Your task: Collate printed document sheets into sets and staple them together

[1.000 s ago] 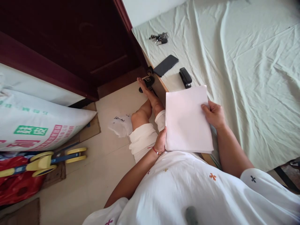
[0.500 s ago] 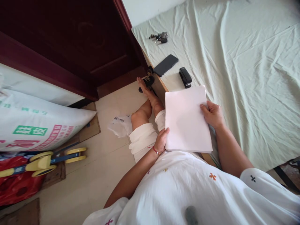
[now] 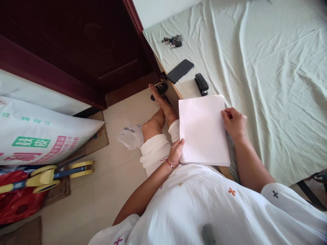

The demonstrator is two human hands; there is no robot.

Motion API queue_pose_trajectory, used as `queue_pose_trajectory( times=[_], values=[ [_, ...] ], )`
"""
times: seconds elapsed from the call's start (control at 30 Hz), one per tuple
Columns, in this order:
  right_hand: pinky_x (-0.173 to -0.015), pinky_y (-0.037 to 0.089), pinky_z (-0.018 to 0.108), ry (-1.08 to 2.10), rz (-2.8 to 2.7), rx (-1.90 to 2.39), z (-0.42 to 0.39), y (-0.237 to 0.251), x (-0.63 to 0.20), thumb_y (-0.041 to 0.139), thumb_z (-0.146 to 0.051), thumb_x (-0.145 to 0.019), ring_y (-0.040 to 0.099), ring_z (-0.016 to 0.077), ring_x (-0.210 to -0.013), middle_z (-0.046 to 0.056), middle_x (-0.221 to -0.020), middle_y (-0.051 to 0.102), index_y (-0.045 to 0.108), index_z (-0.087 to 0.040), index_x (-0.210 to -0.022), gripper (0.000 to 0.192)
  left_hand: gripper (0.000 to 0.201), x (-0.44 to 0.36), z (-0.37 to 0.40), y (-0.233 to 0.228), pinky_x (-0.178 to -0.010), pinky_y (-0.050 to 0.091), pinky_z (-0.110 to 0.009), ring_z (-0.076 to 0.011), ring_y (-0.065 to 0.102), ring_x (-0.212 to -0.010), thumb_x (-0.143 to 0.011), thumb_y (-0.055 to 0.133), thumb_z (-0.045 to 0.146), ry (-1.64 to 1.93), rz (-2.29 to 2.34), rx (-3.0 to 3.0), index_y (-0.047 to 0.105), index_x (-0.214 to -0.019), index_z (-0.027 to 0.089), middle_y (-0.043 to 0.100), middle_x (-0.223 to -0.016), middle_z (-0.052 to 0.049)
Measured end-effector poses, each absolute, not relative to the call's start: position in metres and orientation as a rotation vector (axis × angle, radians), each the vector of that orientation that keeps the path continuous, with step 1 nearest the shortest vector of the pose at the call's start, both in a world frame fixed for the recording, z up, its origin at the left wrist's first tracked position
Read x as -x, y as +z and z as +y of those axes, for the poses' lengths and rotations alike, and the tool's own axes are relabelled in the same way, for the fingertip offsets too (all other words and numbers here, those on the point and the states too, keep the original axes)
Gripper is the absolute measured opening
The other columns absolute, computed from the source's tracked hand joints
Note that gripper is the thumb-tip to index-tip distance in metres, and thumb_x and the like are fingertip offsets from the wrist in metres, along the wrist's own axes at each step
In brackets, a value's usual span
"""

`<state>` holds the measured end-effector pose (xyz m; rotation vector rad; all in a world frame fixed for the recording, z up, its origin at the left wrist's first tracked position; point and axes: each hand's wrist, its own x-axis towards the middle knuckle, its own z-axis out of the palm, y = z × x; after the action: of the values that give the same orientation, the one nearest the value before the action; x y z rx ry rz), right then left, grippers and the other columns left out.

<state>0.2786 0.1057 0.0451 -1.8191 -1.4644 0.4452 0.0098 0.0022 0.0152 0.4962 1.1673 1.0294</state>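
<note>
A stack of white paper [image 3: 201,131] rests across my lap and the edge of the bed. My left hand [image 3: 175,152] grips the stack at its lower left corner, thumb on top. My right hand [image 3: 234,122] sits at the stack's right edge with the fingers curled against it. A black stapler [image 3: 201,83] lies on the sheet just beyond the paper's far edge, clear of both hands.
The pale green sheet of the bed [image 3: 268,78] spreads to the right. On it lie a black phone [image 3: 180,70] and a bunch of keys [image 3: 172,40]. A dark wooden door [image 3: 76,44] stands ahead, and a large printed sack [image 3: 38,136] and a yellow-wheeled toy [image 3: 51,175] lie at the left.
My right hand has shifted slightly up and right along the paper's edge and its fingers have curled. The stack has tilted a little. My left hand's thumb now lies on the paper.
</note>
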Motion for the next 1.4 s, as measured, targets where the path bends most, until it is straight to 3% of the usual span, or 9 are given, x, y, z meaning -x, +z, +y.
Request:
queue_pose_trajectory(
  times=[0.17, 0.37, 0.67, 0.97, 1.13, 1.23, 1.4],
  values=[
    [-0.081, 0.051, 0.039, 0.259, -1.521, 1.779, 0.106, 0.046, -0.279, 0.062, -0.028, -0.083, 0.063, 0.0231, -0.082, 0.01, -0.103, 0.071, 0.075, -0.022, -0.109, 0.029, 0.057, -0.01, 0.003, 0.019, -0.108, 0.053, -0.045, -0.0356, 0.071, -0.121, -0.069, 0.088, 0.065, 1.032, 1.161, -0.492, 0.081, -0.099, 0.016, 0.083, -0.11, -0.012],
    [-0.089, 0.051, 0.044, 0.255, -1.833, 1.687, 0.105, 0.046, -0.277, 0.056, -0.031, -0.094, 0.062, 0.0294, -0.096, 0.012, -0.101, 0.073, 0.081, -0.023, -0.097, 0.026, 0.058, -0.009, 0.003, 0.018, -0.109, 0.052, -0.046, -0.0362, 0.07, -0.124, -0.068, 0.088, 0.066, 1.022, 1.185, -0.492, 0.081, -0.098, 0.017, 0.083, -0.106, -0.011],
    [-0.081, 0.049, 0.04, 0.31, -1.735, 1.712, 0.109, 0.039, -0.282, 0.054, -0.032, -0.094, 0.061, 0.0248, -0.08, 0.009, -0.085, 0.072, 0.08, -0.02, -0.097, 0.029, 0.058, -0.007, 0.005, 0.015, -0.114, 0.051, -0.048, -0.036, 0.072, -0.124, -0.069, 0.092, 0.052, 0.985, 1.064, -0.335, 0.079, -0.111, 0.014, 0.083, -0.112, -0.015],
    [-0.07, 0.054, 0.034, 0.488, -1.368, 1.74, 0.105, 0.048, -0.283, 0.062, -0.038, -0.09, 0.064, 0.0186, -0.071, 0.006, -0.085, 0.074, 0.079, -0.021, -0.098, 0.025, 0.057, -0.002, 0.008, 0.027, -0.093, 0.061, -0.049, -0.0363, 0.08, -0.091, -0.055, 0.099, 0.051, 0.794, 1.152, -0.298, 0.079, -0.088, 0.01, 0.083, -0.086, -0.015],
    [-0.062, 0.061, 0.032, 0.888, -1.02, 1.72, 0.105, 0.061, -0.28, 0.072, -0.056, -0.086, 0.072, 0.0201, -0.074, 0.007, -0.086, 0.074, 0.073, -0.02, -0.097, 0.037, 0.049, 0.012, 0.015, 0.048, -0.081, 0.063, -0.043, -0.0301, 0.079, -0.076, -0.058, 0.099, 0.046, 0.766, 1.178, -0.253, 0.079, -0.085, 0.01, 0.082, -0.084, -0.013],
    [-0.06, 0.062, 0.033, 1.077, -1.001, 1.721, 0.101, 0.074, -0.28, 0.075, -0.074, -0.079, 0.073, 0.0218, -0.074, 0.01, -0.084, 0.075, 0.073, -0.02, -0.091, 0.055, 0.043, 0.017, 0.019, 0.062, -0.083, 0.064, -0.044, -0.0324, 0.08, -0.083, -0.063, 0.096, 0.042, 0.72, 1.144, -0.191, 0.08, -0.09, 0.011, 0.083, -0.09, -0.015],
    [-0.054, 0.059, 0.036, 1.378, -0.947, 1.777, 0.085, 0.095, -0.291, 0.065, -0.091, -0.076, 0.071, 0.0249, -0.065, 0.012, -0.072, 0.072, 0.072, -0.021, -0.073, 0.07, 0.042, 0.015, 0.028, 0.086, -0.097, 0.062, -0.05, -0.0384, 0.08, -0.101, -0.069, 0.093, 0.04, 0.637, 1.045, -0.056, 0.082, -0.097, 0.012, 0.083, -0.1, -0.019]
  ],
)
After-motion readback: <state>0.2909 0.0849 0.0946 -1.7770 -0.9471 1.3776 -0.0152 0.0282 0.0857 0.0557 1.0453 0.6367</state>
